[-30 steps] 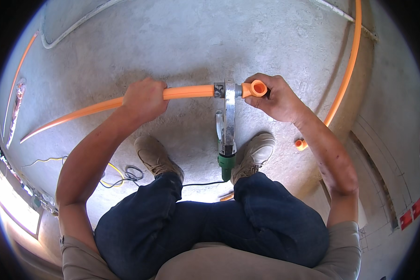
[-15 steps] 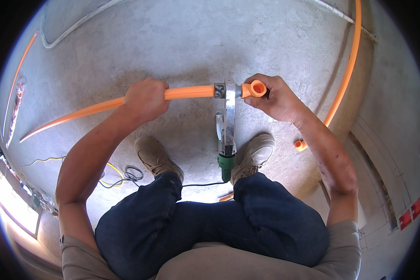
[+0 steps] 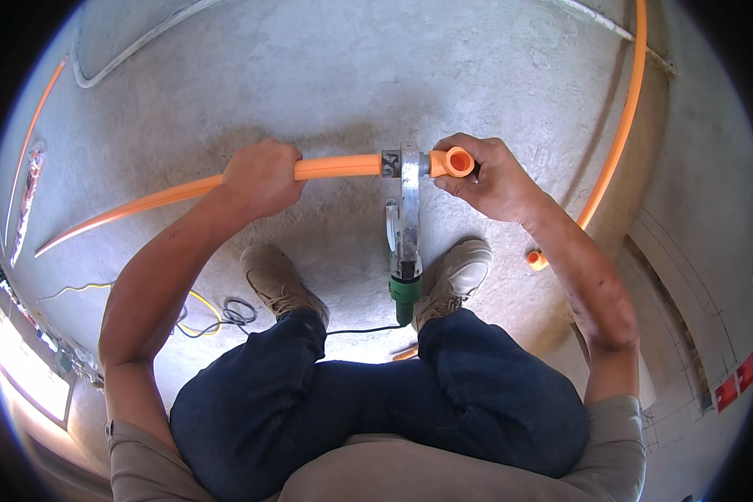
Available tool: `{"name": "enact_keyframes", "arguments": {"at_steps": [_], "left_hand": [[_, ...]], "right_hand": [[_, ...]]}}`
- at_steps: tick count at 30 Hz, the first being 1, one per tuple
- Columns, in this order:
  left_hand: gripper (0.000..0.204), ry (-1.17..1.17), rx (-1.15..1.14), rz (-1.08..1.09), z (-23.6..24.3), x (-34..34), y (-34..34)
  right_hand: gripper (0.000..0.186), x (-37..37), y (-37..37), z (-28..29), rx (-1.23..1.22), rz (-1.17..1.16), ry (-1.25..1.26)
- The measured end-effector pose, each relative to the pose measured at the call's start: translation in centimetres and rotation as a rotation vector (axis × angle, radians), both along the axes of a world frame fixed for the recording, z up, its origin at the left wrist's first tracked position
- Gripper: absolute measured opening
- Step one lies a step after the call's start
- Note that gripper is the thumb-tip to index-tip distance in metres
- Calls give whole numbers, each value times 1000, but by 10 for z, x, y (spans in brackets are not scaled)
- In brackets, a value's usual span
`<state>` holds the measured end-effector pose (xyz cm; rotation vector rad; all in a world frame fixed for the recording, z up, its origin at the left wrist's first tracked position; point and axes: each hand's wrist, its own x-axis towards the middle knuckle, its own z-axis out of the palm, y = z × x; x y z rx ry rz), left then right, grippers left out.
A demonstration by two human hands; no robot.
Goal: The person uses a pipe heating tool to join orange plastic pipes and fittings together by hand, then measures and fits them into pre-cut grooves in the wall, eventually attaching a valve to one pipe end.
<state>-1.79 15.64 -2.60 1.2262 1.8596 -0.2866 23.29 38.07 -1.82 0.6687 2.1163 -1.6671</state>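
Observation:
My left hand (image 3: pixel 263 174) is wrapped round a long orange plastic pipe (image 3: pixel 340 166), whose tail runs off to the left. The pipe's right end sits at the dark socket on the left face of a pipe welding iron (image 3: pixel 410 201), with a flat metal heating plate and a green handle (image 3: pixel 406 290) pointing toward me. On the plate's other face, an orange elbow-like fitting (image 3: pixel 455 162) meets a grey socket, its round mouth turned up toward me. The fingers and thumb of my right hand (image 3: pixel 489 177) grip that fitting. How deep either piece sits in its socket cannot be made out.
Between my shoes (image 3: pixel 280 280) a black cord (image 3: pixel 365 330) runs from the iron's handle. Another orange fitting (image 3: pixel 537 260) lies on the concrete floor at right, near a long orange pipe (image 3: pixel 617 146). Black and yellow cables (image 3: pixel 217 316) coil at left. Red boxes (image 3: pixel 737 383) are at far right.
The iron and the fitting have shifted very slightly left, together with my right hand. Both hands keep their grip.

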Motion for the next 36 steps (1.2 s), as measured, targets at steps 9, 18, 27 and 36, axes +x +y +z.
{"name": "enact_keyframes", "arguments": {"at_steps": [9, 18, 27, 36], "left_hand": [[22, -14, -16, 5, -2, 0, 2], [20, -35, 20, 12, -10, -7, -4], [33, -71, -41, -54, -4, -3, 5], [56, -195, -118, -53, 1, -13, 15]], "right_hand": [[33, -2, 3, 4, 27, 63, -42], [30, 2, 5, -11, 80, 41, 240], [32, 5, 6, 3, 83, 43, 163], [33, 7, 10, 16, 66, 61, 125]]}}
